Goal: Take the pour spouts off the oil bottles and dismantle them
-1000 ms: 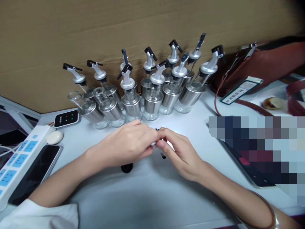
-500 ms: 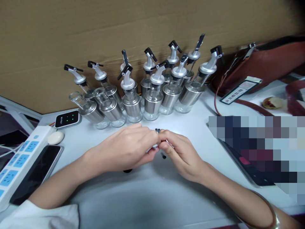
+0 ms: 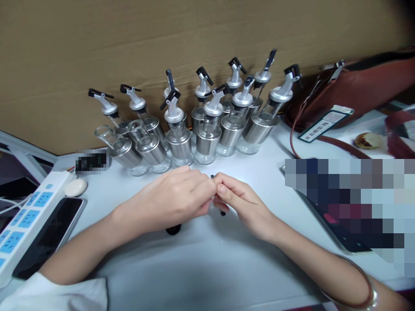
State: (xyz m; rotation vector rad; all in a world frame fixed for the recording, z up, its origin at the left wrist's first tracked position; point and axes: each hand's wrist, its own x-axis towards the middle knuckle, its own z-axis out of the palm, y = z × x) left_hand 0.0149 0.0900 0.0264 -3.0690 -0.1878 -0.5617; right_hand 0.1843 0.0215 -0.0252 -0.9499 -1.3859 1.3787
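Note:
My left hand (image 3: 181,194) is closed, its fingers curled under and pressed against my right hand (image 3: 243,201) over the table. Between them is a pour spout, almost wholly hidden; a black tip (image 3: 212,176) peeks out above the fingers. My right hand pinches at it with thumb and forefinger. Below the fingertips shows a small black piece (image 3: 223,213). A round black object (image 3: 173,229) lies partly under my left hand. Behind stand several glass bottles with steel sleeves (image 3: 208,140), topped by silver pour spouts (image 3: 213,103) with black levers. Two front-left bottles (image 3: 151,149) have open necks.
Left are a power strip (image 3: 29,216), a phone (image 3: 48,237), a round white case (image 3: 76,187) and a small black device (image 3: 93,162). A brown bag (image 3: 366,90) and a dark tablet-like device (image 3: 337,229), partly pixelated, lie right. Cardboard (image 3: 129,39) stands behind the bottles.
My right thumb and fingers have shifted slightly left and closer against my left hand. The silver part seen between the hands before is now covered. More of the round black object shows.

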